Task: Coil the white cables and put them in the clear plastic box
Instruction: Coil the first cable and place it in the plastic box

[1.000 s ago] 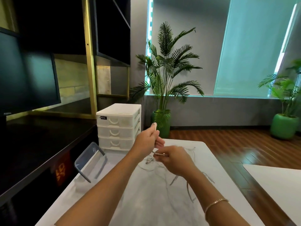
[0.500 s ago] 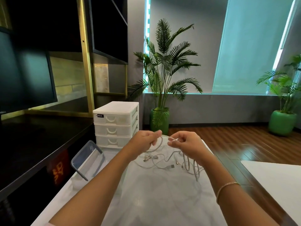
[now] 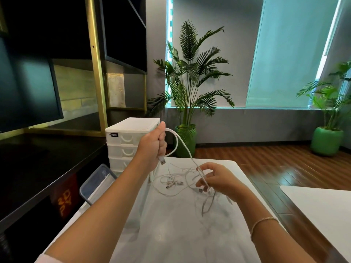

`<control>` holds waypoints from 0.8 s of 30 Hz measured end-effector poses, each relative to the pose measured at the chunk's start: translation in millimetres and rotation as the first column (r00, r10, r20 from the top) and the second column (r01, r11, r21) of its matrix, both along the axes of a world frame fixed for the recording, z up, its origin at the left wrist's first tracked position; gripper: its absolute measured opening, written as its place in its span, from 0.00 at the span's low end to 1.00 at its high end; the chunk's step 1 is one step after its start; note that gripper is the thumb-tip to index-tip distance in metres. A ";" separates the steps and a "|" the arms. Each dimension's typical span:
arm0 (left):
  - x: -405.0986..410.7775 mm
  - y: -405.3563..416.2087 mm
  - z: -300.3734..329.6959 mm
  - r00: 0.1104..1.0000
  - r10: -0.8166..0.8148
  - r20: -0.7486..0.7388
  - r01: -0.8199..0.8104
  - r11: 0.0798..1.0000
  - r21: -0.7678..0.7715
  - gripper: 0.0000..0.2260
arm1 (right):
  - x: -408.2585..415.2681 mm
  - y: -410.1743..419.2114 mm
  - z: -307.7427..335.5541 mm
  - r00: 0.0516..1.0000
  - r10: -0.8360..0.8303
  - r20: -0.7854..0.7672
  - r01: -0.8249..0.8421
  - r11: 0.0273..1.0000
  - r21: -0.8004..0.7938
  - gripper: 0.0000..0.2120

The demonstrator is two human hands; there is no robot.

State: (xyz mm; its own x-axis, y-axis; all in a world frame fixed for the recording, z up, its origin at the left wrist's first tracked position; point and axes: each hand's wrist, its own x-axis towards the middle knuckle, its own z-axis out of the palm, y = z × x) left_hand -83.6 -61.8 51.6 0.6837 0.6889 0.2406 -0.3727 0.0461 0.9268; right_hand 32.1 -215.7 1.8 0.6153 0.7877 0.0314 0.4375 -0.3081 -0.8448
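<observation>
My left hand (image 3: 152,146) is raised above the white table (image 3: 171,230), fist shut on a white cable (image 3: 182,144) whose USB plug hangs below the fist. That cable loops out and runs down to my right hand (image 3: 215,180), which pinches it lower, close to the table. Under and between the hands lies a tangle of other white cables (image 3: 172,184) with loose plugs. The clear plastic box (image 3: 96,184) stands open at the table's left edge, lid tilted up, left of my forearm.
A white three-drawer organiser (image 3: 126,144) stands at the table's far left, behind my left hand. A dark desk with a monitor (image 3: 28,92) is on the left. Potted palms (image 3: 190,88) stand on the wooden floor beyond. Another white table corner (image 3: 319,207) is at right.
My left hand rose and closed into a fist on one cable, lifting it off the pile. My right hand dropped toward the table, sliding along the same cable.
</observation>
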 end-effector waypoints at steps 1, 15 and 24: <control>0.0 0.5 2.0 1.000 0.011 0.019 -0.010 0.999 -0.031 0.21 | 2.1 -1.5 0.5 0.999 0.012 -0.031 -0.011 1.000 0.026 0.12; -19.9 40.2 1.2 0.950 0.298 0.093 -0.246 0.898 -0.365 0.19 | 24.3 -20.1 11.8 0.946 -0.101 -0.309 0.240 0.857 0.456 0.12; -19.2 27.8 34.9 0.944 0.180 0.275 -0.090 0.946 -0.311 0.20 | 24.0 -8.7 -5.1 0.980 -0.129 -0.152 0.134 0.991 0.020 0.16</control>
State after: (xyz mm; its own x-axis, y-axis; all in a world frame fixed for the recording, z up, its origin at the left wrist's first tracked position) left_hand -102.8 -34.0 86.5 0.5075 0.8399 0.1924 -0.6492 0.2258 0.7263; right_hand 56.1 -224.3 -3.3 0.7128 0.6998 -0.0470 0.2625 -0.3282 -0.9074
